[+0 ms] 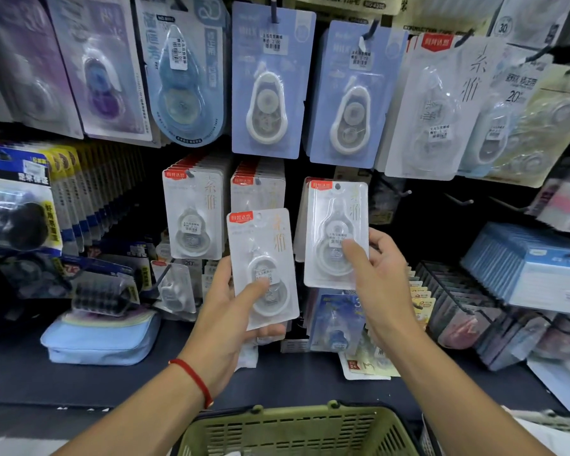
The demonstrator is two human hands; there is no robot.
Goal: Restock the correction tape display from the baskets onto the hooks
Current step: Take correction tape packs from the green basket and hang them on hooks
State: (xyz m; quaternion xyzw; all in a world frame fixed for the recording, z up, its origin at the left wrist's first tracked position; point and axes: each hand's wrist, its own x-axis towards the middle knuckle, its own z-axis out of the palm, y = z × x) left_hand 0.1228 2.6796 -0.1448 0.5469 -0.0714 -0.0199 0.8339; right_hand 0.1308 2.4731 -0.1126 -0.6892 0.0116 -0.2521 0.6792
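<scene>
Hands each pinch 1 white carded correction tape: left hand [226, 311] holds left pack [263, 268], right hand [377, 274] holds right pack [337, 235]. Right pack's hang hole could miss the bare black hook [402, 192] just beside it and the pack drop.

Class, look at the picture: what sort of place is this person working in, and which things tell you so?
Most likely a stationery shop aisle: price-labelled correction tape packs hang on display hooks, and a green shopping basket sits below the hands.

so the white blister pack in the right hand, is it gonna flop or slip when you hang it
Probably stiff enough: the white blister pack stands upright in the right hand, gripped only near its lower half. Its clear glossy shell may be a bit slippery. It looks light for its size, since thumb and fingertips alone hold it up.
</scene>
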